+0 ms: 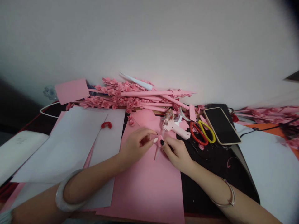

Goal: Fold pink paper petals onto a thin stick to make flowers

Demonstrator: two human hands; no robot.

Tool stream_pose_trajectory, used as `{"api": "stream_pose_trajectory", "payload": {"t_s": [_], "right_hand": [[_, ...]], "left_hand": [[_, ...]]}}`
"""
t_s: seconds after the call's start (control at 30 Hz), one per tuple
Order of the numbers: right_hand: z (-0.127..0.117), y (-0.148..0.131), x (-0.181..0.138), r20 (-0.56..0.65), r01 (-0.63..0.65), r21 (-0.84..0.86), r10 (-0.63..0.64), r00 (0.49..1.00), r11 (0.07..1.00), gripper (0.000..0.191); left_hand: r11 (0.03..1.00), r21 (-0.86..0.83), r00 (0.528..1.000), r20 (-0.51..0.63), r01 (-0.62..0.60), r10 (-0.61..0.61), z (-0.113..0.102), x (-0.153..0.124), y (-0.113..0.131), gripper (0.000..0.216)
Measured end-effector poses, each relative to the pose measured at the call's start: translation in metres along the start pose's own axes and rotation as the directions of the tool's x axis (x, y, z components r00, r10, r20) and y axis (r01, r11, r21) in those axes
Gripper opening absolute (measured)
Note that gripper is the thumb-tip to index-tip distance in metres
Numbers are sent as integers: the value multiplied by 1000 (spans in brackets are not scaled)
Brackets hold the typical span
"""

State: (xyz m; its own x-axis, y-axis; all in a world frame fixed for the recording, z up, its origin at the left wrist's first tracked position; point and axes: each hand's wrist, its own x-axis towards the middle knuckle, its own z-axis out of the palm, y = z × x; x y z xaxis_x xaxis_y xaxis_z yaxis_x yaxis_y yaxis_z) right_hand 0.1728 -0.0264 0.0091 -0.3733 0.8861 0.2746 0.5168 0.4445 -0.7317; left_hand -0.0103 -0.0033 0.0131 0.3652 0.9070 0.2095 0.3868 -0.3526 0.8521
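Note:
Between both sets of fingertips is a small folded piece of pink paper (pixel 159 140), partly covered by the thumbs. My left hand (pixel 137 143) pinches it from the left, and my right hand (pixel 175 152) grips its right side. Below them lies a large pink sheet (pixel 149 186). A thin pointed strip (pixel 157 153) shows just under the fingers. Right behind the hands a pale pink glue gun (pixel 174 126) rests on its side. Red-and-yellow-handled scissors (pixel 202 132) lie to the right of it.
Pink paper flower stems (pixel 121 96) are heaped along the wall. White sheets (pixel 63 146) with a red item (pixel 106 125) cover the left side. On the right are a phone (pixel 223 126) and another white sheet (pixel 268 161). A white box-like object (pixel 21 152) sits far left.

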Motion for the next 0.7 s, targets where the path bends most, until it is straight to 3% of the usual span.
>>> {"api": "stream_pose_trajectory", "payload": {"t_s": [0.13,0.7], "right_hand": [[1,0,0,28,36,-11,-35,999,999,27],[0,-2,0,40,58,5,-58,998,998,27]], "left_hand": [[996,-83,995,95,32,-24,3,-4,0,17],[985,-162,988,154,52,-27,0,-4,1,23]]}}
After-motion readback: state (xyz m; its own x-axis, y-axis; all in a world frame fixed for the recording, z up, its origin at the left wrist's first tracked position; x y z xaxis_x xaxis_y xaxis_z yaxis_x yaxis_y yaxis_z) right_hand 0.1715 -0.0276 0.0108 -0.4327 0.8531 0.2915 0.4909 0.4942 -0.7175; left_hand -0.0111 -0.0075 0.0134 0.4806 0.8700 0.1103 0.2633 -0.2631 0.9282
